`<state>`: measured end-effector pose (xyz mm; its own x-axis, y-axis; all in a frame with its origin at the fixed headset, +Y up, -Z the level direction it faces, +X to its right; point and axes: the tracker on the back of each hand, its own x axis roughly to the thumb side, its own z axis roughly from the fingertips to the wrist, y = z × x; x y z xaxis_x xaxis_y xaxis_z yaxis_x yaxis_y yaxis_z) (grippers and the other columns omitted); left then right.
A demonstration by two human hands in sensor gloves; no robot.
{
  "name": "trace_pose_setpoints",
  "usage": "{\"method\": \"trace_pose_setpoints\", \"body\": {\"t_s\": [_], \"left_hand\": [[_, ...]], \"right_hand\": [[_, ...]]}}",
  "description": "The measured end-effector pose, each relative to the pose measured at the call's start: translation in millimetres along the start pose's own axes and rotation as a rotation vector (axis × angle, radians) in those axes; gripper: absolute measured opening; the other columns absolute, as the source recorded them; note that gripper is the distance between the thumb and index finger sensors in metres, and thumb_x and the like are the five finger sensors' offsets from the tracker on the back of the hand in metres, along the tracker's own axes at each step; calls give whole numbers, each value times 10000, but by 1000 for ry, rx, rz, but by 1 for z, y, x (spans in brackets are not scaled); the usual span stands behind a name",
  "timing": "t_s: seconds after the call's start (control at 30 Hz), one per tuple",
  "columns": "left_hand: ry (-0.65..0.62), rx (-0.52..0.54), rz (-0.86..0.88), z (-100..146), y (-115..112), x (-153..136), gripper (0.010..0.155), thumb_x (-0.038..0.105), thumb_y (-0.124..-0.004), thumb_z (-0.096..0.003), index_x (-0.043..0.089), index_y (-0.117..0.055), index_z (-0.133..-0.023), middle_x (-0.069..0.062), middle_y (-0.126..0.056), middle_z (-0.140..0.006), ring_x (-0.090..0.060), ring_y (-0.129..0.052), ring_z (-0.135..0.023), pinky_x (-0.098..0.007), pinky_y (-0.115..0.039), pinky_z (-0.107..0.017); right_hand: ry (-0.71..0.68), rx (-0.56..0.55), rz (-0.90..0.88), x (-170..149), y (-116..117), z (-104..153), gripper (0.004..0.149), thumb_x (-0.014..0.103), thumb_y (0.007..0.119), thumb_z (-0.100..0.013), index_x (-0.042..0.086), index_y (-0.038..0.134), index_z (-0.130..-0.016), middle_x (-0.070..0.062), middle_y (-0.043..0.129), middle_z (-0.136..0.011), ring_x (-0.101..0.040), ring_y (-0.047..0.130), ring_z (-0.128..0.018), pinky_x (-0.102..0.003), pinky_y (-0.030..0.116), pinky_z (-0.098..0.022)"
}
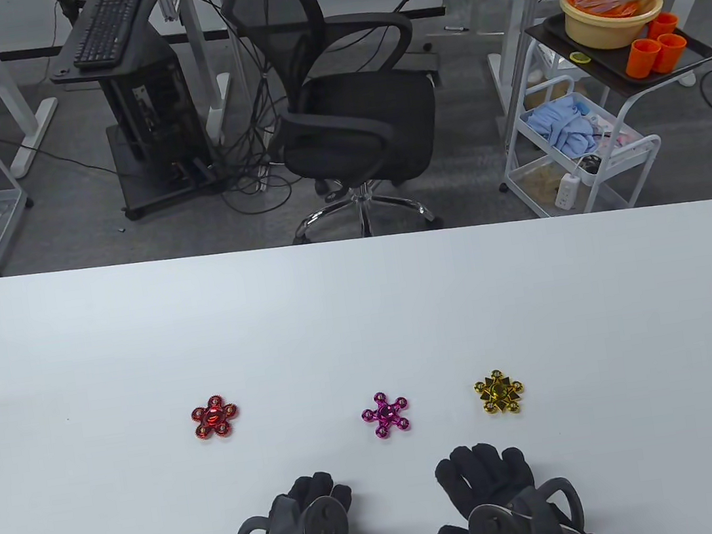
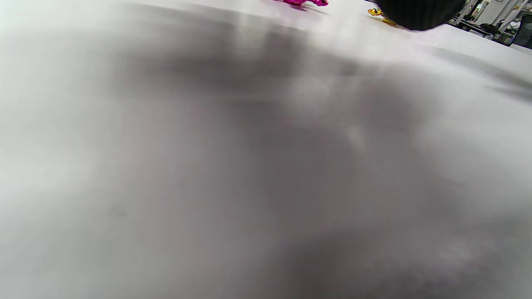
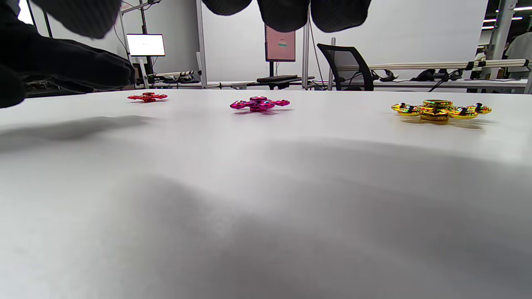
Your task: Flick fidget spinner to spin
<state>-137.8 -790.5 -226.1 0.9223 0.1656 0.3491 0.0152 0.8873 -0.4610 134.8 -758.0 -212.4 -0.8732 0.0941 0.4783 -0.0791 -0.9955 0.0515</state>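
**Three spinners lined up, both hands empty**

Table view: red spinner (image 1: 216, 418), pink spinner (image 1: 385, 413) and gold spinner (image 1: 499, 392) sit in a row across the lower middle of the worktop (image 1: 361, 306). Left hand (image 1: 301, 533) and right hand (image 1: 501, 498) rest at the bottom edge, fingers loosely spread, touching none of them.

Left wrist view: mostly blurry worktop, pink and gold spinners at the top edge.

Right wrist view: all three lie flat across the upper third, fingertips (image 3: 282, 14) hanging above.

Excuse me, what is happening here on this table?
A person in black sensor gloves sits at a white table. Three fidget spinners lie flat in a row: red, pink and gold. The left hand and right hand rest near the table's front edge, touching no spinner. No flick has begun.
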Motion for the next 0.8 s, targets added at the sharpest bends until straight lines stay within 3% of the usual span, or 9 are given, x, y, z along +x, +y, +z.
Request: {"method": "trace_pose_setpoints", "body": {"t_s": [0.8], "left_hand": [[9, 36, -27, 3, 1, 2, 816, 582, -606, -415, 228, -166, -1004, -109, 0, -1080, -386, -126, -1036, -624, -217, -733]], "right_hand": [[5, -4, 11, 1, -2, 2, 767, 598, 644, -491, 181, 331, -1054, -208, 314, -1126, -555, 371, -996, -751, 306, -693]]}}
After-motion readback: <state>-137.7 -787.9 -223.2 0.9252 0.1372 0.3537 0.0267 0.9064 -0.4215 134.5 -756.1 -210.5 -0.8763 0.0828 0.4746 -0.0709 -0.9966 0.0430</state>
